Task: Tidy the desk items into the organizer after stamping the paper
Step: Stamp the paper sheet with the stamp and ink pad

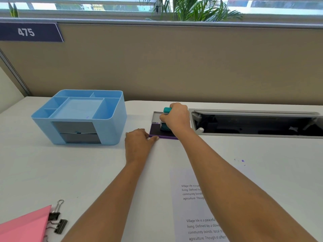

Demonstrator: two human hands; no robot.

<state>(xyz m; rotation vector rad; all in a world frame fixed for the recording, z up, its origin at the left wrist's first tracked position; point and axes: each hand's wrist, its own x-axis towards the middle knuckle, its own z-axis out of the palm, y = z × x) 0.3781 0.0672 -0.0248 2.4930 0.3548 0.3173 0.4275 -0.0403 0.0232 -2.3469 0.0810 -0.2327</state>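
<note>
A teal stamp (167, 110) stands on the dark pad of an open purple ink pad (156, 131) at the middle of the desk. My right hand (176, 117) is closed around the stamp from above. My left hand (139, 141) rests flat on the desk, its fingertips touching the ink pad's front left corner. A printed paper (194, 212) lies nearer to me, partly under my right forearm. The light blue organizer (111, 123) with several top compartments and two grey drawers sits to the left.
Black binder clips (58, 222) and pink paper (26, 226) lie at the front left edge. An open cable tray (253, 124) is recessed in the desk on the right. A beige partition runs behind the desk. Small ink marks (242, 161) dot the desk on the right.
</note>
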